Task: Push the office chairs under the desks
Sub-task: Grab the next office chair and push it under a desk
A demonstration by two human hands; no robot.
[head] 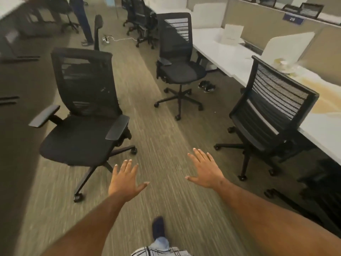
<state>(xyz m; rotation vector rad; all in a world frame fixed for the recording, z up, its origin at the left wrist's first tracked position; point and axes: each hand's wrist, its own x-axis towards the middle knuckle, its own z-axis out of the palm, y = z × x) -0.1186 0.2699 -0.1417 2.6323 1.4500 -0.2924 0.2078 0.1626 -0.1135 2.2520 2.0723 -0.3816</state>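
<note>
Three black mesh office chairs stand out in a carpeted aisle. One chair (83, 115) is at the left, its seat facing me. A second chair (180, 60) stands farther off beside the white desk (228, 58). A third chair (273, 115) is at the right, its back toward me, its seat partly under the desk. My left hand (124, 180) and my right hand (205, 170) are stretched out over the carpet with fingers spread, touching nothing. The left hand is just right of the near chair's base.
A person's legs (83, 21) stand at the far left by a cable on the floor (120, 38). More chairs (142, 21) cluster at the back. A pair of shoes (206, 85) lies under the desk. White dividers (284, 47) stand on the desk. My foot (158, 228) is below.
</note>
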